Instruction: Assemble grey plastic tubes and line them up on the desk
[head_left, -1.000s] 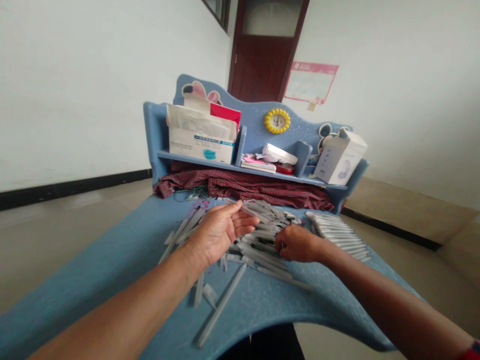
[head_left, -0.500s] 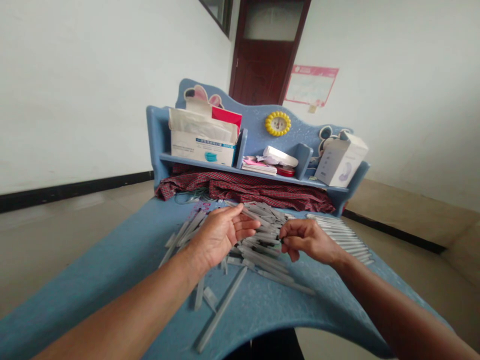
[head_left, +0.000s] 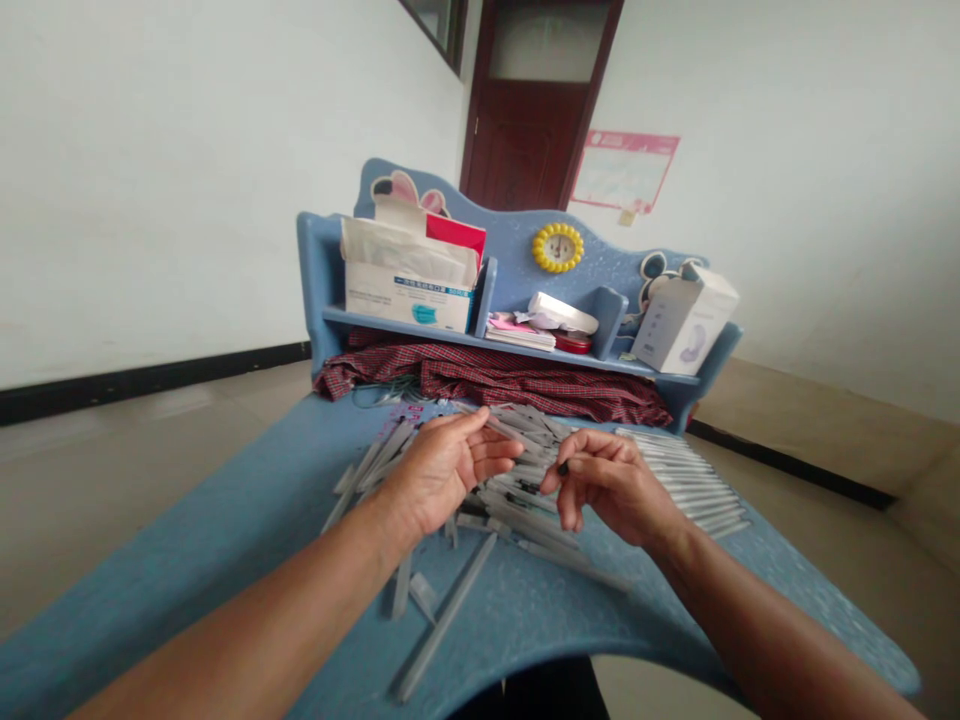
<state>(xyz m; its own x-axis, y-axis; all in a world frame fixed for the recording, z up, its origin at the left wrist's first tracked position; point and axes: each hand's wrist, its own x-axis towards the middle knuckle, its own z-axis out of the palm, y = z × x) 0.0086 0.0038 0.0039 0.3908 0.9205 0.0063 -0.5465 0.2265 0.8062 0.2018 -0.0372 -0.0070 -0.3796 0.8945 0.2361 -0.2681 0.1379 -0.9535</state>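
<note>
- Far left: blue tabletop [head_left: 187, 560], with pale wall [head_left: 187, 180] beyond.
- Just left of the left wrist: several loose, pen-like greyish tubes [head_left: 384, 458], lying slantwise on the tabletop.
- Behind these, on a blue shelf [head_left: 487, 300]: open white box [head_left: 409, 295] with a mask picture.
- Near the front edge: one long tube [head_left: 448, 617], at a slant; short clear piece [head_left: 422, 592] just beside.
- Left hand [head_left: 454, 460]: palm facing inward, thumb apart from slightly bent fingers, at the heap's left side; cannot tell whether touching any tubes.
- Centre: untidy heap of tubes [head_left: 529, 515], dark bits among them; red checked cloth [head_left: 517, 382] behind, yellow-rimmed clock [head_left: 558, 248] higher up.
- Right hand [head_left: 607, 485]: thumb and forefinger clamped on small black piece [head_left: 563, 467], in front of the heap's right side.
- Far right: neat row of tubes [head_left: 690, 485], side by side; white carton [head_left: 686, 320] on the shelf behind.
</note>
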